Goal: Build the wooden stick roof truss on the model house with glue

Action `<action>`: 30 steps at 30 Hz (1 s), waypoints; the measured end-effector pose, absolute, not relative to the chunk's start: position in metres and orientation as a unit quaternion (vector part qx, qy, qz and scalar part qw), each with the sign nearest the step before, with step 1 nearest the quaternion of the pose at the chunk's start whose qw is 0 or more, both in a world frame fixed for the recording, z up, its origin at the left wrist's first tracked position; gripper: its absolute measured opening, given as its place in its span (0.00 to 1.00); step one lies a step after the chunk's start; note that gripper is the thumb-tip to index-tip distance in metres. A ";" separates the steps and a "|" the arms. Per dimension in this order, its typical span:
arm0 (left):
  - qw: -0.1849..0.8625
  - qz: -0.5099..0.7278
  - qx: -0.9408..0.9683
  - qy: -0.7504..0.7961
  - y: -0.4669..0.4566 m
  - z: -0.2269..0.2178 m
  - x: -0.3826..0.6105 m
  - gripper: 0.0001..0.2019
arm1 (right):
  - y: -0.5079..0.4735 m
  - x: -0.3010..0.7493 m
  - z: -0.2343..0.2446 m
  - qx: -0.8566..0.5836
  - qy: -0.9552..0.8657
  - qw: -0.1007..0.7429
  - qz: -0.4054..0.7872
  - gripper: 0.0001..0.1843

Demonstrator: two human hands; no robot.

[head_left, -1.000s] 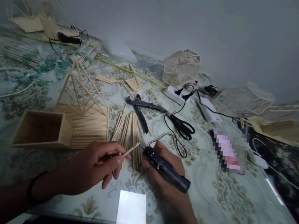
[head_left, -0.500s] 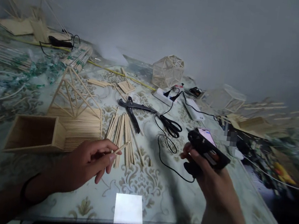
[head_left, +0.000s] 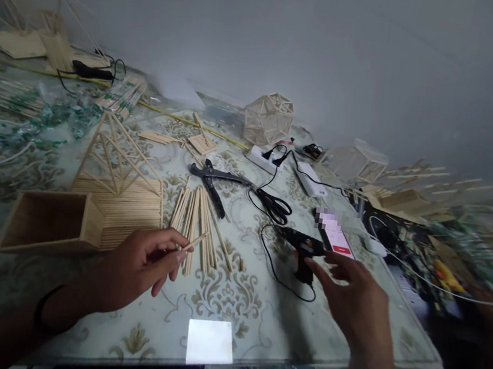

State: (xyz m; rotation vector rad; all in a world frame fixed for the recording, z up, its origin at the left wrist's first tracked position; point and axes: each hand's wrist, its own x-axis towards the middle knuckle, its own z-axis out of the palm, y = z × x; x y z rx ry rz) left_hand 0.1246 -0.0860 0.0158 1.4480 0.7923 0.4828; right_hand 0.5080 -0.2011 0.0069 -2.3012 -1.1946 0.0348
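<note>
A short wooden stick (head_left: 196,241) is pinched between the thumb and fingers of my left hand (head_left: 139,270), above the table. Beneath its tip lies a fan of loose wooden sticks (head_left: 199,220). On the right, my right hand (head_left: 354,298) is at the back of a black glue gun (head_left: 304,243), thumb by the handle and fingers apart, not wrapped round it. The glue gun lies near the phone (head_left: 335,235), its cord looping to the left. Left of my left hand, a box-shaped wooden piece (head_left: 94,222) adjoins a stick panel with a triangular stick frame (head_left: 123,171).
Black-handled scissors (head_left: 275,206) and a dark cutter (head_left: 213,183) lie mid-table. A power strip (head_left: 265,160) with plugs stands behind them. Toward the wall is a polyhedral stick frame (head_left: 268,121). A white square (head_left: 210,342) is at the front edge.
My right hand has lowered the glue gun to the table and loosened its fingers from it. The phone is more exposed. My left hand still holds the short stick.
</note>
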 end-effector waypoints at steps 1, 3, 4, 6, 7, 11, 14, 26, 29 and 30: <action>0.652 0.212 0.639 0.349 -0.086 0.016 0.125 0.14 | -0.202 0.497 0.007 -0.828 -0.489 0.276 0.007 0.33; 0.651 0.209 0.640 0.350 -0.086 0.017 0.126 0.14 | -0.201 0.474 0.006 -0.789 -0.547 0.279 0.000 0.31; 0.651 0.207 0.640 0.352 -0.086 0.017 0.126 0.14 | -0.199 0.462 0.006 -0.778 -0.558 0.289 -0.010 0.29; 0.651 0.206 0.638 0.356 -0.086 0.017 0.126 0.14 | -0.196 0.444 0.006 -0.748 -0.591 0.300 0.026 0.22; 0.652 0.206 0.637 0.357 -0.086 0.017 0.126 0.14 | -0.195 0.438 0.007 -0.728 -0.614 0.295 0.070 0.18; 0.649 0.202 0.639 0.360 -0.087 0.016 0.124 0.14 | -0.189 0.422 0.006 -0.683 -0.657 0.226 0.227 0.11; 0.647 0.203 0.639 0.363 -0.087 0.016 0.124 0.15 | -0.184 0.419 0.000 -0.699 -0.643 0.193 0.247 0.13; 0.695 0.215 0.592 0.346 -0.091 0.021 0.126 0.13 | -0.164 0.372 0.024 -0.579 -0.654 0.472 0.122 0.11; 0.717 0.227 0.576 0.322 -0.090 0.021 0.126 0.13 | -0.150 0.339 0.023 -0.518 -0.631 0.566 0.117 0.18; 0.720 0.231 0.572 0.317 -0.090 0.021 0.126 0.12 | -0.146 0.330 0.021 -0.502 -0.629 0.581 0.122 0.19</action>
